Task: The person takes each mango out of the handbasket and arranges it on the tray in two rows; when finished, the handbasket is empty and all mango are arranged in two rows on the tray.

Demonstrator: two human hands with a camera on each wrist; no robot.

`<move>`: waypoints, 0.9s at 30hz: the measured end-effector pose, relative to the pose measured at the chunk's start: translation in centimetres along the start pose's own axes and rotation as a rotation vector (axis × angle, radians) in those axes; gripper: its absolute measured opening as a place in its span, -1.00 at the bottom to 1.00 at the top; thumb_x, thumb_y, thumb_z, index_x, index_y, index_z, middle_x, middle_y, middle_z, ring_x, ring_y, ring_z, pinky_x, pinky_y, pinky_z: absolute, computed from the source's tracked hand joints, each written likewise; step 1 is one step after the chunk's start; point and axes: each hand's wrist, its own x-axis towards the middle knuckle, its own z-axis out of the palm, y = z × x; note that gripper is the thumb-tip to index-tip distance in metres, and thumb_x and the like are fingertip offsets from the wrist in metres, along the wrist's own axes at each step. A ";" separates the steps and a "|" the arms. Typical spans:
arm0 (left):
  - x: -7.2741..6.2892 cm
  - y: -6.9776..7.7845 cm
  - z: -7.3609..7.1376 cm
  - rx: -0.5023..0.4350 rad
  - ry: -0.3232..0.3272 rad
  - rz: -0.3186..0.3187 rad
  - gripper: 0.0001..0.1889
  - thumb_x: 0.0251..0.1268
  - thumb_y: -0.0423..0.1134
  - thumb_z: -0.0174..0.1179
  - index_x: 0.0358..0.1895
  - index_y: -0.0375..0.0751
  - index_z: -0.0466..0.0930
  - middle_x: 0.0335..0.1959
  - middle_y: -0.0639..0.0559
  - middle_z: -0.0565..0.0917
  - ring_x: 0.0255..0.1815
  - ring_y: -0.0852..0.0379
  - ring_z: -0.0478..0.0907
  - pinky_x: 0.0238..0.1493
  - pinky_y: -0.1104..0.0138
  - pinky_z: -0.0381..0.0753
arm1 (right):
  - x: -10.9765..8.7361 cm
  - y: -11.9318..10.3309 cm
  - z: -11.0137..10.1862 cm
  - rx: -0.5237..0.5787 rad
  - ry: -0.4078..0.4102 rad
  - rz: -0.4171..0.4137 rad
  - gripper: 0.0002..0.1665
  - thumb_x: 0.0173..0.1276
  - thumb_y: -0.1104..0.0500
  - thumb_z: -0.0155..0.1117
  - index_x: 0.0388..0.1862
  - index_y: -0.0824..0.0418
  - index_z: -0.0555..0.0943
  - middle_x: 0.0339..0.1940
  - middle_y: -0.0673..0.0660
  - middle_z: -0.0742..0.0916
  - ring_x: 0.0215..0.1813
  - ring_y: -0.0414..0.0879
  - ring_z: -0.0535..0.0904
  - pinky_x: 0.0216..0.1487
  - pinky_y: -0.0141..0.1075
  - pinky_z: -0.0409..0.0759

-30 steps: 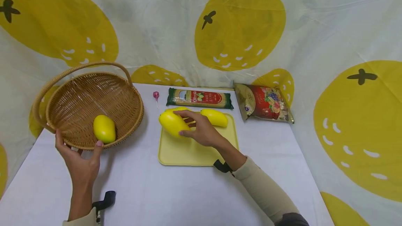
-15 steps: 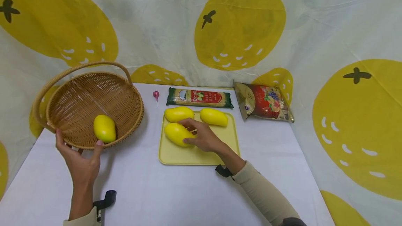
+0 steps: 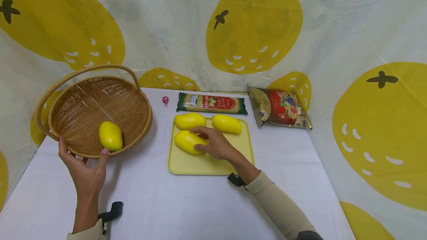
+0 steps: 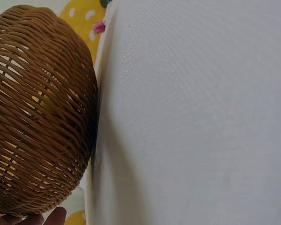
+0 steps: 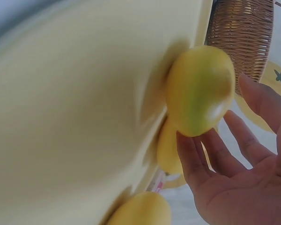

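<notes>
At the left, my left hand (image 3: pixel 83 173) grips the near rim of a wicker basket (image 3: pixel 83 99), thumb over the rim and fingers beneath. The basket leans toward me with one yellow mango (image 3: pixel 111 136) inside. Its woven underside (image 4: pixel 37 108) fills the left side of the left wrist view. My right hand (image 3: pixel 217 143) holds the right end of a second mango (image 3: pixel 186 142) low over a pale yellow tray (image 3: pixel 186 166); thumb and fingers lie on opposite sides in the right wrist view. Two more mangoes, one on the left (image 3: pixel 189 121) and one on the right (image 3: pixel 227 124), rest along the tray's far side.
Behind the tray lies a green-ended pasta packet (image 3: pixel 211 103), with a pink lollipop (image 3: pixel 165 101) to its left. A red and gold snack bag (image 3: pixel 281 108) stands at the back right. A fruit-printed curtain (image 3: pixel 180 29) closes off the back of the white table (image 3: pixel 150 203).
My right hand has lowered the mango toward me onto the front left of the tray, uncovering the one behind it. The left hand and basket keep their place.
</notes>
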 end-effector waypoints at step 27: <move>-0.2 0.3 0.0 0.011 -0.002 -0.020 0.14 0.18 -0.34 0.38 0.74 0.05 -0.18 0.76 0.09 -0.07 0.70 -0.04 0.10 0.65 0.18 0.19 | 6.2 -10.2 2.8 0.057 0.145 -0.311 -0.32 0.38 0.12 0.54 0.46 0.07 0.58 0.36 0.05 0.72 0.31 -0.09 0.66 0.33 -0.33 0.62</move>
